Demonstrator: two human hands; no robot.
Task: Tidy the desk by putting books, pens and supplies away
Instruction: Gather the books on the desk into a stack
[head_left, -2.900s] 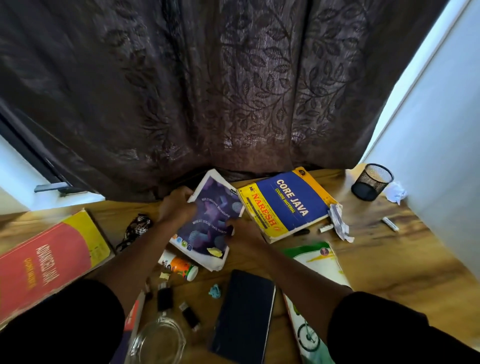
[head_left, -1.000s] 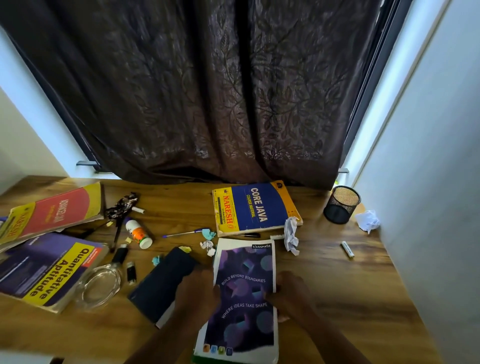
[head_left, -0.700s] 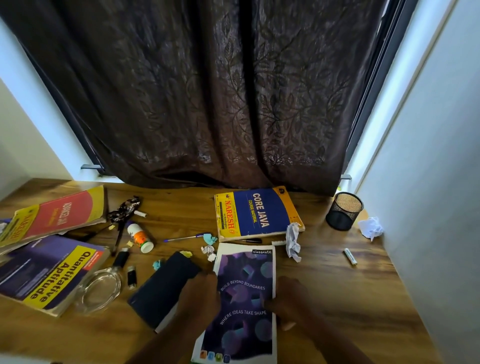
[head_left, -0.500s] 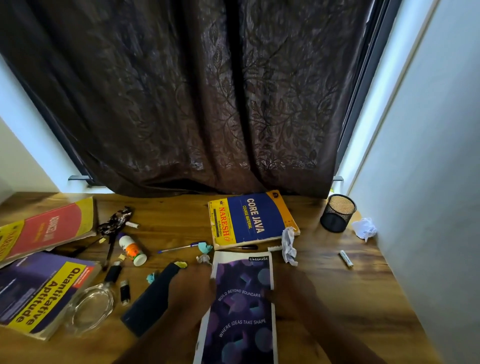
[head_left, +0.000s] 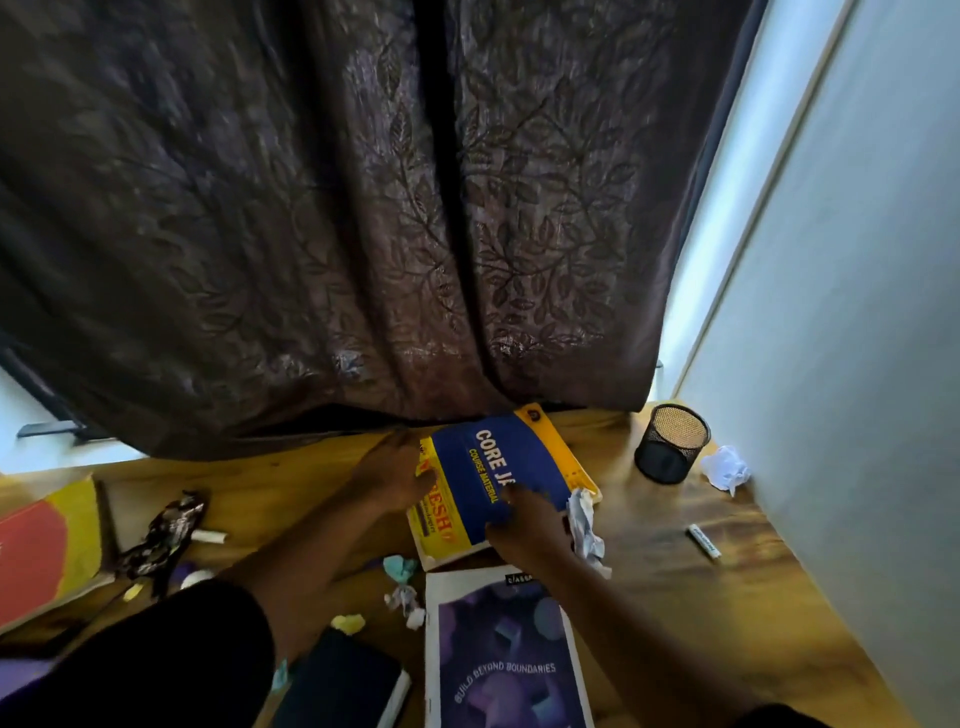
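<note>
A thick blue and yellow Core Java book (head_left: 493, 467) lies near the curtain at the back of the wooden desk (head_left: 675, 597). My left hand (head_left: 392, 475) grips its left edge. My right hand (head_left: 527, 525) holds its near right side, fingers over the cover. The book's near edge looks slightly lifted. A purple notebook (head_left: 504, 660) lies flat just in front of it, with no hand on it. A crumpled white paper (head_left: 584, 525) lies against the book's right corner.
A black mesh pen cup (head_left: 670, 444) and a crumpled paper ball (head_left: 724, 467) sit by the right wall. A white marker (head_left: 704, 541) lies near them. A red and yellow book (head_left: 47, 551), a dark notebook (head_left: 343, 686) and paper scraps (head_left: 402, 597) lie left.
Both hands have left the purple notebook, which now lies flat on the desk, and reached forward to take hold of the Core Java book.
</note>
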